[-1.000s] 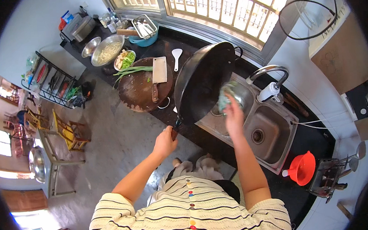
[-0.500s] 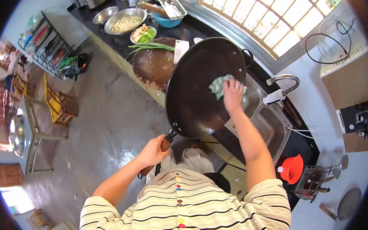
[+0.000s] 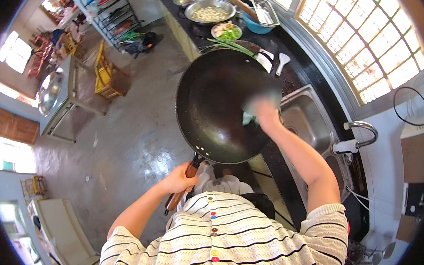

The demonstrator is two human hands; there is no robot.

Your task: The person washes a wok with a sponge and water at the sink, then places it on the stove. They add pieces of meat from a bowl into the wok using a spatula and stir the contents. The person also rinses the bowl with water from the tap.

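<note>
A large dark wok [image 3: 212, 103] is held up in front of me, its inside facing me. My left hand [image 3: 178, 178] is wrapped round its brown wooden handle [image 3: 176, 199]. On the right part of the wok's inside, my right hand [image 3: 268, 115] presses a green-and-white cloth [image 3: 250, 118]. The fingers there are smeared by motion, and only a bit of the cloth shows beside them. Beyond the wok's far rim, a cleaver [image 3: 266, 58] and spring onions [image 3: 233, 44] lie on a mostly hidden round chopping board.
A steel sink [image 3: 307, 114] with a tap [image 3: 363, 138] stands to the right. On the black counter are a white rice paddle [image 3: 282, 63], a plate of chopped food [image 3: 227, 32], a metal bowl [image 3: 209, 11] and a blue basin [image 3: 258, 26]. Yellow chairs [image 3: 106, 76] and a table [image 3: 67, 105] stand left.
My view and body have turned to the right, and the wok has swung away from the sink, over the board's near side. The cloth hand has shifted on the wok's inside; both hands keep their holds.
</note>
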